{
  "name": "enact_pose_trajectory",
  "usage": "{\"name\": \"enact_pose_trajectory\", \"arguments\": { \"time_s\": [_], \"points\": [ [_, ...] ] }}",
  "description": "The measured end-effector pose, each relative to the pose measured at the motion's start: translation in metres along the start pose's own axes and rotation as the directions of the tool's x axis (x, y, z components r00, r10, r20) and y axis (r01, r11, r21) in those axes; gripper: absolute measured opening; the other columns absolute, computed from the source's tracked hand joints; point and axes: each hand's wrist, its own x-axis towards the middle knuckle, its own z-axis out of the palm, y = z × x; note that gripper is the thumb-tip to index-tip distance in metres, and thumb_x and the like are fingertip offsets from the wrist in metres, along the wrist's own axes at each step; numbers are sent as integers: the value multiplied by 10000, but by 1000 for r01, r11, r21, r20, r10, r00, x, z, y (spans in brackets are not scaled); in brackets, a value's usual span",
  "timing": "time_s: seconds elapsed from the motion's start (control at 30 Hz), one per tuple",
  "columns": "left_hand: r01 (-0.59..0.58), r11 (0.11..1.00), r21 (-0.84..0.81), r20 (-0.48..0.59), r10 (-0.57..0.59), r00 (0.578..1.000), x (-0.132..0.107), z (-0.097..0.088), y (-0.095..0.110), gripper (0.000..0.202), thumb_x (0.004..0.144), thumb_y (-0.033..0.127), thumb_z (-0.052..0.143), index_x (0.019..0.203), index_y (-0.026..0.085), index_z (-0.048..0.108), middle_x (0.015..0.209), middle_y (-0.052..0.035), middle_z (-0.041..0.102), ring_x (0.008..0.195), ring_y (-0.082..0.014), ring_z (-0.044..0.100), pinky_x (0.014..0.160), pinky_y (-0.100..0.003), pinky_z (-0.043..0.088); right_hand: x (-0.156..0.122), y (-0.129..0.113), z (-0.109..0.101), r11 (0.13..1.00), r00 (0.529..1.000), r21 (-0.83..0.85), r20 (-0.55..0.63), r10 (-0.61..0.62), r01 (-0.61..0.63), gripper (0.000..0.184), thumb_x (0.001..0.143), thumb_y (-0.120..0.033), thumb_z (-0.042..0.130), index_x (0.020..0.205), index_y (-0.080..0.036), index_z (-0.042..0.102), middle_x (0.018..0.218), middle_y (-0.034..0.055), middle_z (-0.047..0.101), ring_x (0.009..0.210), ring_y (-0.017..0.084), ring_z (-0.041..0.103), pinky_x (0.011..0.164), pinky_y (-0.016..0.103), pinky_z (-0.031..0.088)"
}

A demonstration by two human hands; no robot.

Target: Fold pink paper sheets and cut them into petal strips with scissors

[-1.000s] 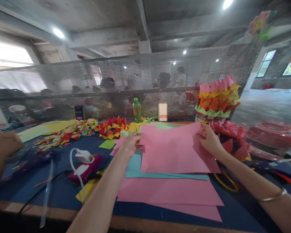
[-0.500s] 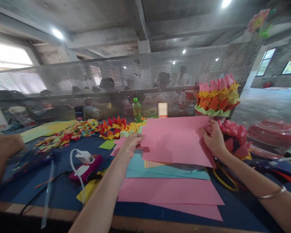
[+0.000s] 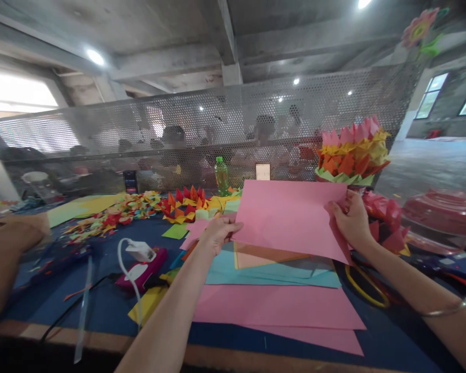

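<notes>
Between my hands a pink sheet of paper [image 3: 291,217] is held up, tilted over the stack. My left hand [image 3: 219,233] pinches its lower left edge, thumb on top. At its upper right side, my right hand [image 3: 351,217] grips the edge with the thumb in front and fingers behind. Below lie a sheet of orange paper [image 3: 262,254], light blue sheets [image 3: 233,274] and wider pink sheets [image 3: 272,305], partly covered by the held sheet. A yellow scissors handle [image 3: 367,290] shows under my right wrist.
A purple power strip [image 3: 147,269] with a white charger and cable sits left of my forearm. Paper scraps [image 3: 120,212], a green bottle [image 3: 221,176] and a layered paper lotus [image 3: 351,153] stand behind. A co-worker's hand [image 3: 19,233] is at far left. Perforated metal screen [image 3: 140,134] borders the table.
The pink sheet is lifted slightly higher and to the right in my two hands. More of the orange sheet beneath shows. The view has shifted a little.
</notes>
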Motion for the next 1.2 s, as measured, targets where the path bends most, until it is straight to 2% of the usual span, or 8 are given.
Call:
{"name": "enact_pose_trajectory", "arguments": {
  "time_s": [0.23,0.43,0.8,1.2],
  "points": [
    [2,1000,-22,-79,-4,997,-2,5,1,388,429,284,833,564,164,490,550,61,460,505,-62,429,494,-191,355,0,0,0,1000,999,15,-28,-24,24,411,766,-303,631,1138,-208,485,979,92,634,872,255,634,796,448,518],
    [-26,998,-57,-75,21,997,-2,7,0,385,424,267,829,571,161,490,582,48,488,545,-77,462,528,-205,398,-1,-3,1,999,998,-3,-48,-50,49,444,773,-308,628,1177,-201,478,1027,110,630,899,257,635,796,440,524],
    [-23,999,-24,-69,22,997,-7,9,4,258,488,195,770,546,157,522,535,49,489,514,-73,466,489,-188,356,-1,-6,-1,998,997,-24,-55,-53,52,440,783,-318,624,1192,-252,476,1014,89,631,885,265,641,778,439,529],
    [-53,998,-41,-85,50,995,-4,10,1,282,427,183,809,612,138,601,599,29,581,546,-77,519,520,-189,396,0,-10,-2,995,993,-56,-78,-86,82,443,773,-286,624,1172,-170,472,976,92,618,831,211,624,762,363,517]
  ]
}}
